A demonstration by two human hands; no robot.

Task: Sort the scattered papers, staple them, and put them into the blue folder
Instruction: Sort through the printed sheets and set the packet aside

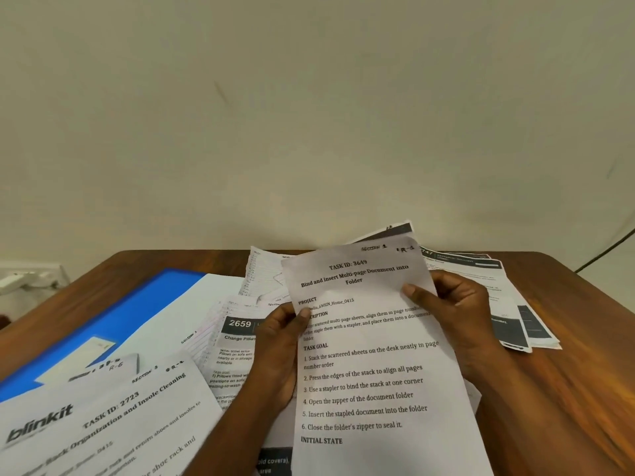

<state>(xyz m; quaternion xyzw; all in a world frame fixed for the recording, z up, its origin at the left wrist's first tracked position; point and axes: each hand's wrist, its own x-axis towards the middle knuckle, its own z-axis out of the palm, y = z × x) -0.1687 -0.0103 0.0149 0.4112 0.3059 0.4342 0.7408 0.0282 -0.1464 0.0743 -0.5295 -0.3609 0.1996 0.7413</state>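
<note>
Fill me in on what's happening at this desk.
A person is holding up a white printed sheet headed TASK ID: 3649, with the left hand gripping its left edge and the right hand pinching its right edge. More printed papers lie scattered over the brown wooden desk. A flat blue folder lies at the left, partly covered by sheets. No stapler shows, and nothing looks stapled or filed yet.

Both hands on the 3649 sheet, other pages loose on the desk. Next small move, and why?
Probably lay the TASK ID 3649 sheet down as the start of a stack. The left hand and right hand both pinch its edges, so neither is free. It is marked R-1, while the 2659 page and 2723 page lie unsorted beside the blue folder.
</note>
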